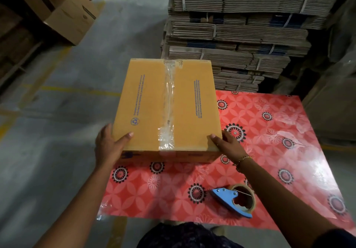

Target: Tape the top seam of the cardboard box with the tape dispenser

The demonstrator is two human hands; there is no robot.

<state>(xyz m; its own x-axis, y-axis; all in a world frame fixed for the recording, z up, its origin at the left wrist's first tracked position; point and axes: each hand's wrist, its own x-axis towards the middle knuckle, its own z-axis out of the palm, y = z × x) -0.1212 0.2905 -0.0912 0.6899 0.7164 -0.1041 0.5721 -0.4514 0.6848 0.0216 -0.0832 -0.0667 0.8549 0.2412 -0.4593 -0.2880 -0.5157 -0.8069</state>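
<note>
One cardboard box (167, 107), its top seam covered by clear tape (168, 101), sits at the far-left edge of the red table (269, 151). The left hand (109, 143) and right hand (227, 143) grip its near corners, thumbs on top. One blue tape dispenser (234, 199) lies apart beneath the right forearm; stacked flat cartons (240, 31) stand behind, perhaps bundled

Box (154, 105): tan cardboard, closed, flaps flat, blue print lines running along both flaps plus a round blue recycling mark near the left front corner. Clear tape (168, 101) covers the centre seam end to end, wrinkled and shiny at the near end, folding over the near and far edges. Box sits at the far-left part of the table, its left portion overhanging the edge. Dispenser (234, 201): blue metal handheld frame with a brown-core tape roll in it, lying on its side near the table's front edge, well apart from the box.
</note>
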